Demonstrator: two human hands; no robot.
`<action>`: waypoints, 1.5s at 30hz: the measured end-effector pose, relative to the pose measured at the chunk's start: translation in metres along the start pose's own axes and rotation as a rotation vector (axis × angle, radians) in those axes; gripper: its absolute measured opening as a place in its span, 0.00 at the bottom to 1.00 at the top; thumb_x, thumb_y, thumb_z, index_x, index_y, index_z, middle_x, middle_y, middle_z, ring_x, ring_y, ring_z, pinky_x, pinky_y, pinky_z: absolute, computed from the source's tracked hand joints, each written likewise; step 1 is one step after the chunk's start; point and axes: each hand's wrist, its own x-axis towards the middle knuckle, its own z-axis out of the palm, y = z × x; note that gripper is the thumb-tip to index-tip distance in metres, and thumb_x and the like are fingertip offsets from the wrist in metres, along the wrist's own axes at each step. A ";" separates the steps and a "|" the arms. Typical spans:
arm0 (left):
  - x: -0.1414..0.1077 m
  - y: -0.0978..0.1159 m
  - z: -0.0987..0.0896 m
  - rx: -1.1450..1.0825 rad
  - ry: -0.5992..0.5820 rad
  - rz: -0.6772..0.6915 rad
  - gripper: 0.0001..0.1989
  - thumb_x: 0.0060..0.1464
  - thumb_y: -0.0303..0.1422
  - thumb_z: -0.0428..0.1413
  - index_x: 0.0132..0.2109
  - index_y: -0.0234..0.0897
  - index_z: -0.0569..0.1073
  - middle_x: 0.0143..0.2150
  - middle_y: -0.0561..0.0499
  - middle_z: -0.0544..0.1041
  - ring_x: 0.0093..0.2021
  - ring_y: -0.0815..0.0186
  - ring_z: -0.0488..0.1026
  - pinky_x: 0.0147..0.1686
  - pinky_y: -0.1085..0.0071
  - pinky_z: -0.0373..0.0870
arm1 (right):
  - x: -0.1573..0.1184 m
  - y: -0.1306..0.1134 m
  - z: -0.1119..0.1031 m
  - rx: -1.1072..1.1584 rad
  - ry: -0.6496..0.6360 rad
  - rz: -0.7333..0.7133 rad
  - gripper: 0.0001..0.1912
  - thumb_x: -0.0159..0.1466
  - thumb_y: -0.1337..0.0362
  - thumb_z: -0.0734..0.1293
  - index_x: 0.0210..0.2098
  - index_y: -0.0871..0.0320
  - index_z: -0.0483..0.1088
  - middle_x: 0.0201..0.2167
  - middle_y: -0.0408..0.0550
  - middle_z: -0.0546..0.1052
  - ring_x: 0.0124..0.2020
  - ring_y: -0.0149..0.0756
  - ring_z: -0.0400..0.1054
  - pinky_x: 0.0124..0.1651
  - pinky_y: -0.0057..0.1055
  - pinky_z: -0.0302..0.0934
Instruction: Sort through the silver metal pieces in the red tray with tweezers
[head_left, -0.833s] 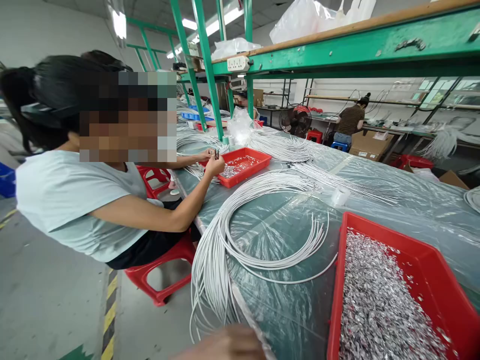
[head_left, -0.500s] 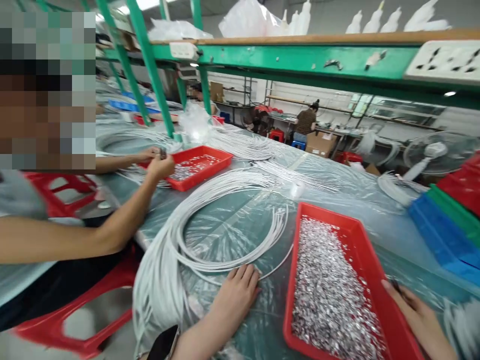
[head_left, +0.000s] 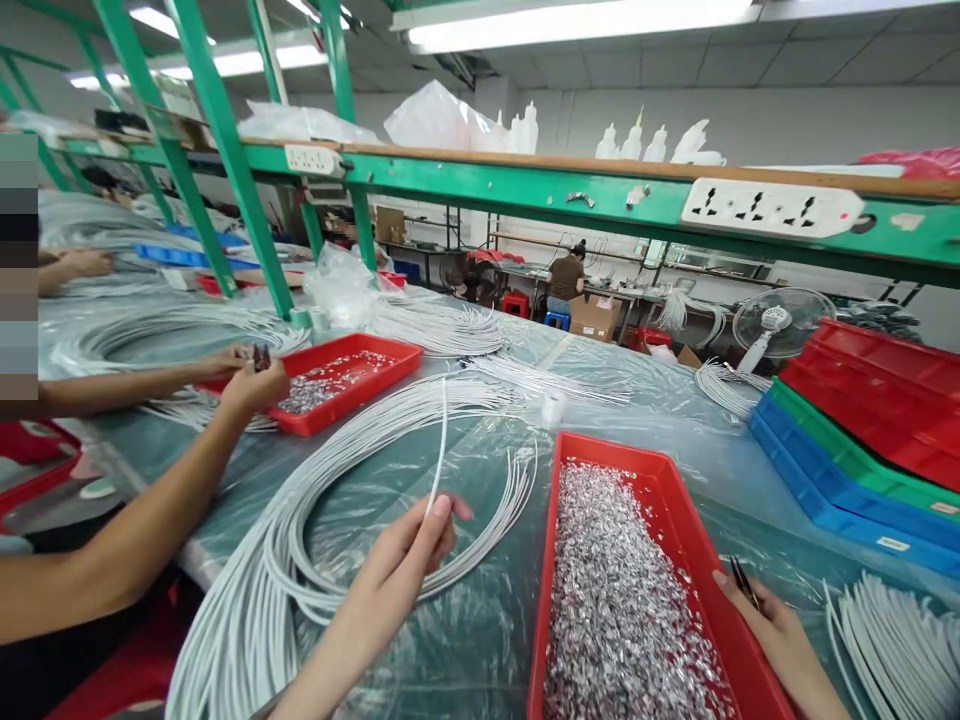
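Note:
My left hand (head_left: 409,560) pinches the end of one white cable (head_left: 441,440) and lifts it above the coil of white cables (head_left: 315,480) lying on the plastic-covered table. My right hand (head_left: 772,625) rests at the right rim of a red tray (head_left: 671,520) filled with small silvery metal pieces (head_left: 615,600), and holds a thin dark tool (head_left: 742,582) between its fingers.
A co-worker's arms (head_left: 150,500) reach across on the left toward a second red tray (head_left: 341,375). Stacked red, green and blue trays (head_left: 862,430) stand at the right. More white cable ends (head_left: 900,640) lie at bottom right. A green shelf frame (head_left: 225,160) stands behind.
The view has swung right and up. My left hand, flat on the cables before, has picked up one cable end and raised it. My right hand stays by the tray's right rim.

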 end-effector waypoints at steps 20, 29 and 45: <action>0.027 0.040 0.051 -0.466 -0.178 0.121 0.17 0.65 0.43 0.44 0.39 0.35 0.68 0.21 0.60 0.54 0.21 0.72 0.48 0.21 0.73 0.46 | -0.032 0.001 0.044 -0.033 -0.092 -0.232 0.20 0.56 0.45 0.68 0.27 0.56 0.69 0.25 0.44 0.76 0.30 0.43 0.72 0.30 0.26 0.66; 0.031 0.018 0.072 -0.506 -0.342 0.109 0.15 0.63 0.41 0.47 0.42 0.33 0.70 0.24 0.58 0.63 0.21 0.73 0.55 0.21 0.75 0.51 | -0.036 -0.009 0.043 -0.158 -0.042 -0.304 0.23 0.59 0.43 0.64 0.26 0.57 0.68 0.24 0.47 0.74 0.28 0.43 0.70 0.30 0.28 0.63; 0.020 -0.007 0.094 -0.608 -0.572 0.023 0.12 0.64 0.42 0.46 0.40 0.38 0.63 0.24 0.59 0.55 0.24 0.70 0.52 0.25 0.72 0.51 | -0.078 -0.090 0.071 -0.317 -0.131 -0.536 0.12 0.66 0.54 0.62 0.39 0.56 0.69 0.27 0.44 0.75 0.29 0.38 0.70 0.31 0.28 0.61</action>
